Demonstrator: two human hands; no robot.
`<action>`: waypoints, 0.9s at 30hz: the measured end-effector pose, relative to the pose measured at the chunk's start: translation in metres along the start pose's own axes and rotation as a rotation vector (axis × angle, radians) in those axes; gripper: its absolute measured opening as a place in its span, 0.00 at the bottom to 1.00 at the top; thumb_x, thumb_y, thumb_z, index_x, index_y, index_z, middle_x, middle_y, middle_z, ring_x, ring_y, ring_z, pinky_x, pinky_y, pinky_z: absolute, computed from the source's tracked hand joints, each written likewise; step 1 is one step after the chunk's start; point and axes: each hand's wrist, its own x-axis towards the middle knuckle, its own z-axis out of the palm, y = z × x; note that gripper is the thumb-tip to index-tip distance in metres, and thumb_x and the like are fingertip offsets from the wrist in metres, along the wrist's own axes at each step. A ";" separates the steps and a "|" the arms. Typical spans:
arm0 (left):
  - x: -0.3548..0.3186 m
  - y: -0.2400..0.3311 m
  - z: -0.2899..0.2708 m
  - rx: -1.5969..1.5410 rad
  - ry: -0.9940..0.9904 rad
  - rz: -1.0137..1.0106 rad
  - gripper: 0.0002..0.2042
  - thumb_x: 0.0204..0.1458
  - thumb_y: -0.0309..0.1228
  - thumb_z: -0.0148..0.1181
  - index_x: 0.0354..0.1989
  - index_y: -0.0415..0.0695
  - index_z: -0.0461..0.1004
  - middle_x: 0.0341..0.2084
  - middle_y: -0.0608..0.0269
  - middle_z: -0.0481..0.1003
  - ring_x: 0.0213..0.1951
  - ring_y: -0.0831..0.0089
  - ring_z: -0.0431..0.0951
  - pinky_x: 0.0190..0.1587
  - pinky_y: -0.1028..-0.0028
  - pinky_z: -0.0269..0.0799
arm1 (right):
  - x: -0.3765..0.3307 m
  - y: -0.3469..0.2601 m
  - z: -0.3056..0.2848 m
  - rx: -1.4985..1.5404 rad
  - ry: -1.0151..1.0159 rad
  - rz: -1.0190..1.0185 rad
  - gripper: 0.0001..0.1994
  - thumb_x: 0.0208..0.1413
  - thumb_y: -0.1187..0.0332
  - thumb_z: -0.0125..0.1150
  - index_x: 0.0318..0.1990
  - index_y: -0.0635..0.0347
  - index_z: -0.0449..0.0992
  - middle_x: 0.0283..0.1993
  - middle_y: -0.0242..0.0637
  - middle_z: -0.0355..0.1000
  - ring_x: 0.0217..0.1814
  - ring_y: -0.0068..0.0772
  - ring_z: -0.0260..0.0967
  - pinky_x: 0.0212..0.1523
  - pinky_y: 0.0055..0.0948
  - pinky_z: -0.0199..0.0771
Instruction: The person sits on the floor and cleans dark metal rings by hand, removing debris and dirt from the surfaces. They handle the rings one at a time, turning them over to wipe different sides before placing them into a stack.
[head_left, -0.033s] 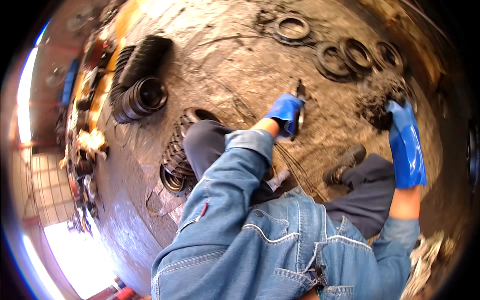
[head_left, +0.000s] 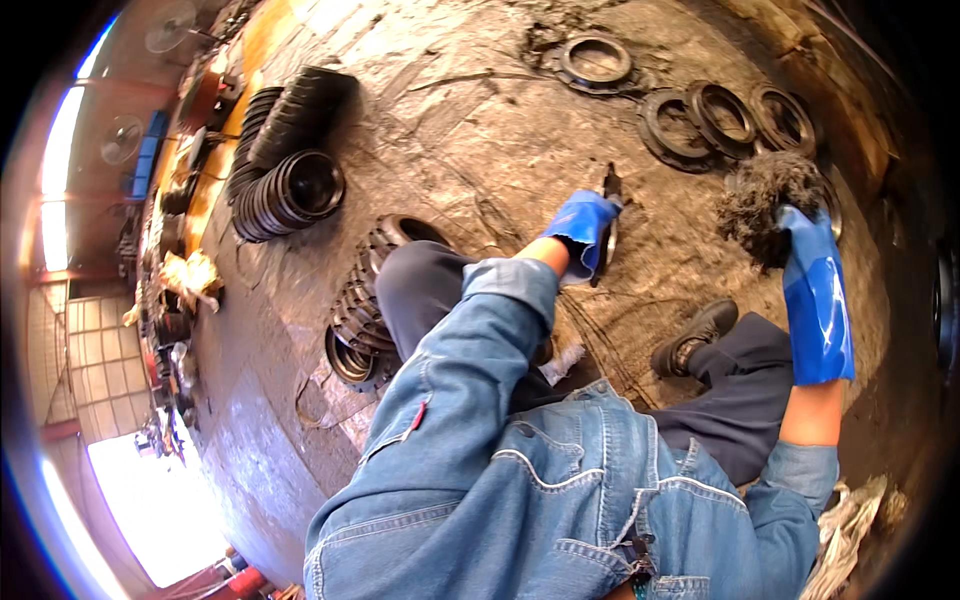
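Observation:
My left hand, in a blue rubber glove, is closed around a narrow dark piece with a metallic edge. It juts out above and below the fist; its kind cannot be made out. Off to the right, my right hand, in a long blue glove, grips a dark shaggy clump of fibres. Part of a ring edge shows just behind that clump. Beyond it three dark flat rings lie on the ground, partly overlapping. Another ring lies farther off, toward the middle.
Stacked black rings lie on their sides at the far left. A row of toothed dark rings rests beside my left knee. My shoe is between the hands. Pale crumpled cloth lies at the lower right. Stained sheeting covers the ground.
The whole view has shifted slightly, moving the scene a little right and down. The shaggy clump in my right hand was blurred and is sharper now. Both hands keep their grip.

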 end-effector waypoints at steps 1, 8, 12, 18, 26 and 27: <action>0.001 0.000 0.003 -0.126 0.001 -0.075 0.22 0.63 0.44 0.57 0.30 0.33 0.73 0.21 0.64 0.67 0.26 0.70 0.61 0.32 0.62 0.61 | -0.002 0.003 -0.003 0.011 0.025 -0.001 0.20 0.56 0.68 0.66 0.55 0.66 0.77 0.49 0.40 0.78 0.49 0.35 0.76 0.52 0.33 0.78; 0.037 -0.001 -0.089 0.023 -0.132 0.137 0.14 0.62 0.37 0.55 0.37 0.37 0.79 0.29 0.60 0.78 0.32 0.68 0.72 0.42 0.66 0.70 | -0.011 0.004 -0.006 0.057 0.089 -0.045 0.20 0.53 0.70 0.67 0.54 0.65 0.78 0.48 0.40 0.79 0.49 0.35 0.77 0.53 0.35 0.79; 0.020 0.032 -0.143 -0.251 -0.068 -0.136 0.11 0.67 0.38 0.51 0.42 0.43 0.73 0.27 0.61 0.75 0.27 0.68 0.77 0.33 0.67 0.78 | -0.013 -0.010 -0.021 0.057 0.137 -0.093 0.20 0.52 0.71 0.68 0.53 0.65 0.78 0.48 0.40 0.79 0.50 0.35 0.77 0.54 0.36 0.79; -0.019 -0.020 -0.222 -0.358 0.141 -0.054 0.13 0.69 0.43 0.51 0.36 0.47 0.72 0.25 0.68 0.73 0.25 0.75 0.73 0.29 0.74 0.71 | -0.003 -0.006 -0.040 0.092 0.027 -0.150 0.21 0.49 0.74 0.69 0.53 0.64 0.79 0.47 0.39 0.80 0.50 0.36 0.78 0.53 0.37 0.81; -0.041 -0.114 -0.269 0.039 0.487 -0.106 0.19 0.70 0.43 0.49 0.44 0.37 0.77 0.37 0.57 0.80 0.40 0.70 0.78 0.47 0.69 0.72 | 0.022 0.011 -0.090 0.126 0.197 0.136 0.22 0.50 0.74 0.65 0.56 0.61 0.77 0.50 0.39 0.79 0.51 0.39 0.79 0.51 0.43 0.85; -0.039 -0.134 -0.274 0.167 0.522 -0.088 0.20 0.69 0.44 0.49 0.44 0.36 0.78 0.39 0.55 0.80 0.42 0.69 0.78 0.48 0.69 0.72 | 0.021 0.009 -0.090 0.136 0.238 0.152 0.23 0.49 0.75 0.66 0.56 0.61 0.77 0.50 0.40 0.79 0.50 0.41 0.79 0.50 0.45 0.86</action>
